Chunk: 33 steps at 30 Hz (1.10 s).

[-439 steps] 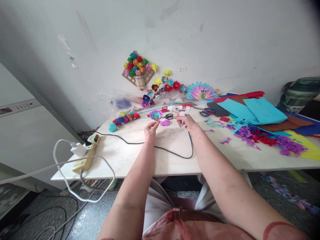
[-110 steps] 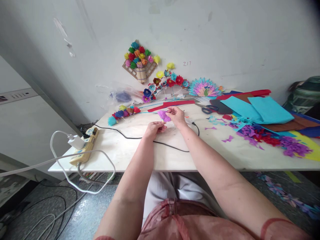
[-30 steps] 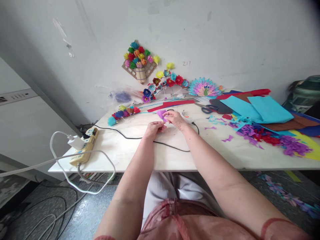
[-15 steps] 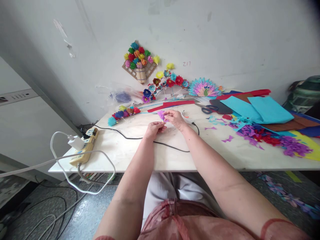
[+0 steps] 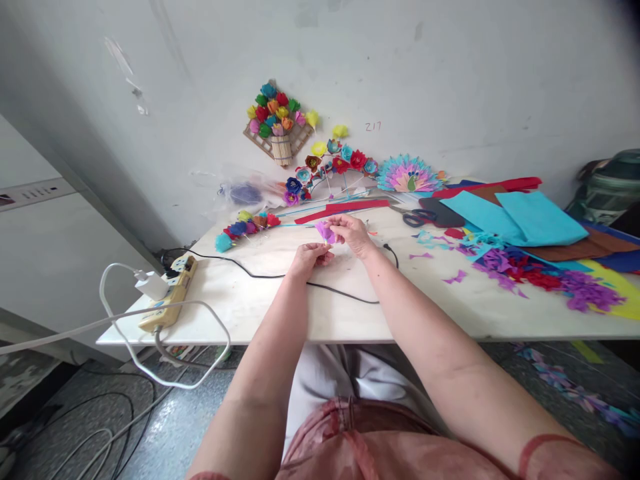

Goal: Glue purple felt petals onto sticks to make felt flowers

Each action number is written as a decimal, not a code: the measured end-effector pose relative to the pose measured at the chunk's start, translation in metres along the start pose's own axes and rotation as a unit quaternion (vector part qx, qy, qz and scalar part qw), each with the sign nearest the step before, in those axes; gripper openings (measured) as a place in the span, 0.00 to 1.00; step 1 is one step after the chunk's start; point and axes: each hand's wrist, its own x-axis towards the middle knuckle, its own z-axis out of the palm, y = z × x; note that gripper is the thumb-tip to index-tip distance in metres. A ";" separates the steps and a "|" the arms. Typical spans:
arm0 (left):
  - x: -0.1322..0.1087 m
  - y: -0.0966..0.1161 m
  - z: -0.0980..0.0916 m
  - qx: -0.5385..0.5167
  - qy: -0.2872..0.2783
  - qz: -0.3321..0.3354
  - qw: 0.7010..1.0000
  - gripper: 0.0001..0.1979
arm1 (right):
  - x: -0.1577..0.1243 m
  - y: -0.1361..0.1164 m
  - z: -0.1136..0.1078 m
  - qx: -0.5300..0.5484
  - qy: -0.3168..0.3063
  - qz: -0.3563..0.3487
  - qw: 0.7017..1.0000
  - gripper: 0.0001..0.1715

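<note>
A small purple paper flower (image 5: 325, 232) is held just above the table, at the middle of the head view. My left hand (image 5: 313, 259) is closed in a pinch round the flower's base; the stem there is mostly hidden by the fingers. At its right side my right hand (image 5: 349, 235) pinches the petals between thumb and fingers. Loose purple paper pieces (image 5: 455, 277) lie on the table to the right of my hands. Scissors (image 5: 419, 217) with dark handles rest behind them.
A black cable (image 5: 345, 293) crosses the table (image 5: 240, 313) beneath my wrists. On the left sits a power strip (image 5: 173, 293) with a white charger. Stacked coloured paper sheets (image 5: 540, 220) and cut scraps fill the right side. Finished paper flowers (image 5: 247, 227) lie at the back left.
My right hand has shifted very slightly upward at the petals, and more of the purple flower shows, spread wider. My left hand keeps its place.
</note>
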 end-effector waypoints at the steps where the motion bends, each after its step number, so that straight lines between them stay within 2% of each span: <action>1: 0.000 0.000 0.000 0.000 -0.002 -0.001 1.000 0.18 | 0.001 -0.001 -0.001 0.007 0.003 -0.002 1.000 0.16; 5: -0.001 0.002 0.001 0.004 -0.001 -0.003 1.000 0.18 | 0.003 -0.007 -0.004 0.004 0.035 -0.020 0.999 0.17; 9: -0.002 0.003 0.001 -0.001 0.008 -0.003 1.000 0.18 | 0.006 -0.006 -0.010 -0.017 0.131 -0.016 0.991 0.15; 11: -0.001 0.003 0.000 -0.007 0.007 0.000 1.000 0.18 | 0.005 -0.003 -0.012 -0.046 0.150 -0.017 0.987 0.14; 15: -0.001 0.004 -0.001 -0.010 0.007 0.001 1.000 0.18 | 0.004 0.003 -0.013 -0.144 0.069 -0.026 0.987 0.17; 18: -0.003 0.006 0.001 -0.013 0.012 -0.004 1.000 0.18 | 0.003 0.009 -0.011 -0.231 0.027 -0.031 0.972 0.16; 22: -0.005 0.008 0.004 -0.010 0.023 0.002 1.000 0.18 | 0.005 0.013 -0.011 -0.313 0.019 -0.023 0.949 0.14; 33: -0.004 0.006 0.007 0.046 0.053 0.024 0.997 0.19 | 0.001 0.007 -0.009 -0.418 -0.011 -0.001 0.909 0.12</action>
